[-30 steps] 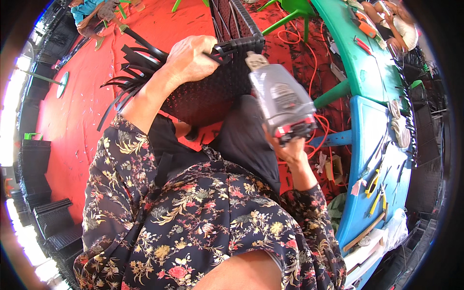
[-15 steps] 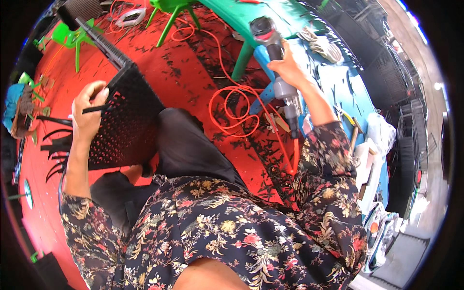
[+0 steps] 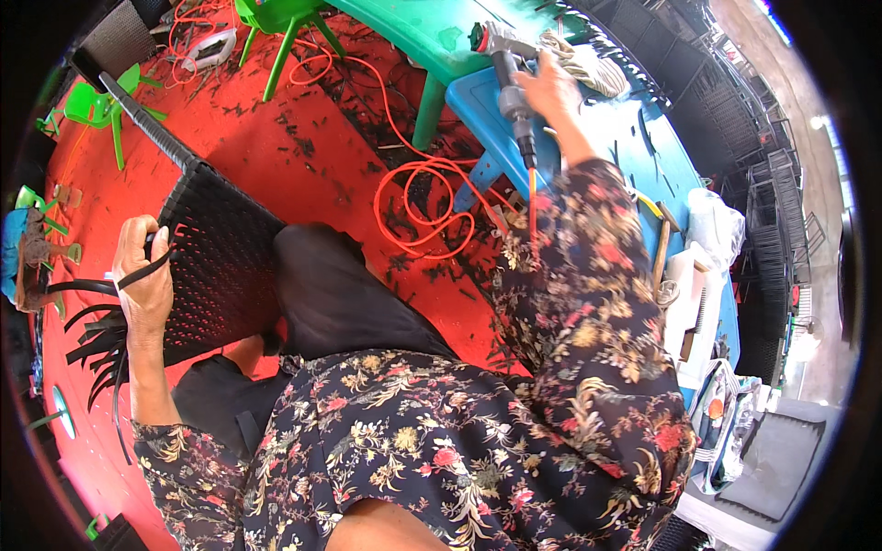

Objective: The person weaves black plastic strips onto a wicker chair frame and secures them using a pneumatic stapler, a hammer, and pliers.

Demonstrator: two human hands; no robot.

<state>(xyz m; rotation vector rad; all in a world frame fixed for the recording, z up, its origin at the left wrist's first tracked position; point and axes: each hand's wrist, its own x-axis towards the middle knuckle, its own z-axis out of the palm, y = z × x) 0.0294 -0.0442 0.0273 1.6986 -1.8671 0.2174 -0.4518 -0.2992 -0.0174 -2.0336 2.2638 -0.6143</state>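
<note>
My left hand [image 3: 145, 275] is at the left edge of a black woven wicker panel [image 3: 216, 248], which leans against my knee. Its fingers are curled round a flat black plastic strip [image 3: 142, 273]. More loose black strips [image 3: 101, 340] hang from the panel beside my wrist. On the right, my right hand [image 3: 551, 92] grips the handle of a grey air staple gun [image 3: 511, 96], held over the blue stool and table. An orange air hose [image 3: 532, 188] runs from the handle's lower end. My sleeve hides part of the hose.
A blue stool [image 3: 484, 96] stands beside a green table [image 3: 404, 35]. The blue tabletop [image 3: 675, 165] on the right carries gloves [image 3: 588, 69], a hammer [image 3: 661, 243] and plastic bags [image 3: 715, 230]. Hose coils [image 3: 418, 207] and black scraps lie on the red floor [image 3: 266, 138]. Green chairs [image 3: 96, 103] stand farther off.
My right hand has raised the staple gun farther up the view, its head turning leftward. The left hand and the panel have shifted left and down in the view.
</note>
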